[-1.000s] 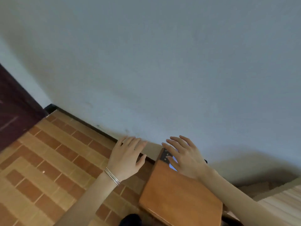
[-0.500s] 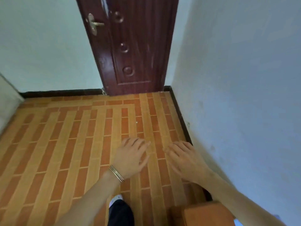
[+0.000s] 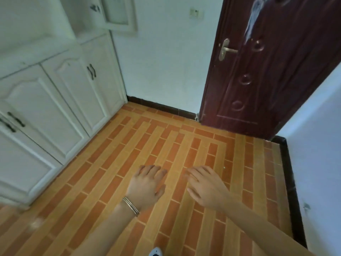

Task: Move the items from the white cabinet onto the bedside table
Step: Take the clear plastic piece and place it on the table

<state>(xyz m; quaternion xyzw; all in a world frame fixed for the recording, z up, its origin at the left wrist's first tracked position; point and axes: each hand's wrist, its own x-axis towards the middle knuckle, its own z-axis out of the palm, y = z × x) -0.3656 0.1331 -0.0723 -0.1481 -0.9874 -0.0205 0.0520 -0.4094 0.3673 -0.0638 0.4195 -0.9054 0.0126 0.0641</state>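
The white cabinet (image 3: 55, 100) fills the left side of the view, its lower panelled doors with dark handles closed; an upper door (image 3: 118, 13) hangs ajar at the top. My left hand (image 3: 147, 185), with thin bangles at the wrist, hovers palm down over the floor with nothing in it. My right hand (image 3: 204, 187) floats beside it, fingers spread and empty. Both hands are well clear of the cabinet, to its right. The bedside table is out of view, and no items show on the cabinet's ledge.
An orange and red brick-patterned tile floor (image 3: 166, 145) stretches ahead. A dark red door (image 3: 262, 71) with a brass handle stands at the back right. A white wall (image 3: 317, 145) with black skirting runs along the right. A shoe tip (image 3: 156, 252) shows at the bottom.
The view has swung left, away from the wooden bedside table and the wall, past the door, bringing the white cabinet into view. Both hands stay empty in front of me.
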